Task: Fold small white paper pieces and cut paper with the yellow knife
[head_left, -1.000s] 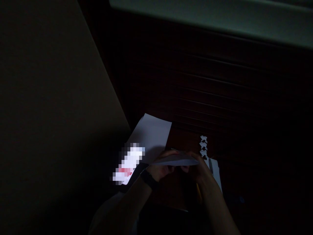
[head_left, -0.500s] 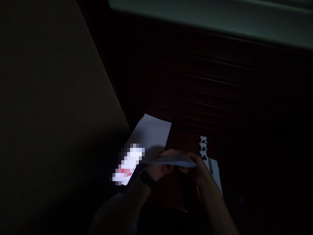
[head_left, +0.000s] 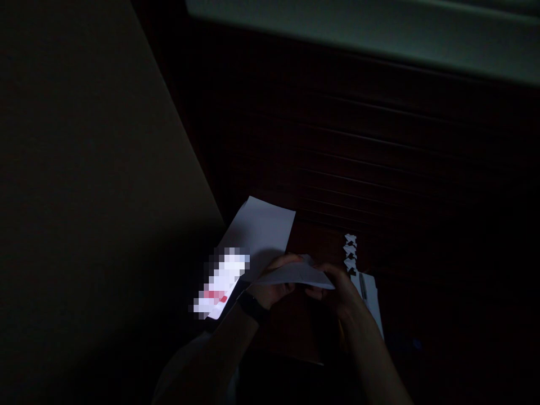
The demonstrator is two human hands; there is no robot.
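The scene is very dark. My left hand (head_left: 274, 284), with a dark band on its wrist, and my right hand (head_left: 337, 289) both pinch a small sheet of white paper (head_left: 295, 273) held nearly flat between them over a dark wooden table (head_left: 320, 236). The left fingers grip its left end, the right fingers its right end. Both hands are closed on the paper.
A white sheet (head_left: 261, 228) lies on the table behind my left hand, with a bright lit object (head_left: 221, 284) beside it. A column of small folded white paper shapes (head_left: 350, 253) sits right of my hands, above another white sheet with a pen (head_left: 369, 292). A pale wall (head_left: 84, 169) fills the left.
The paper between my hands has tilted slightly and shifted a little left and up. My hands stayed in nearly the same place.
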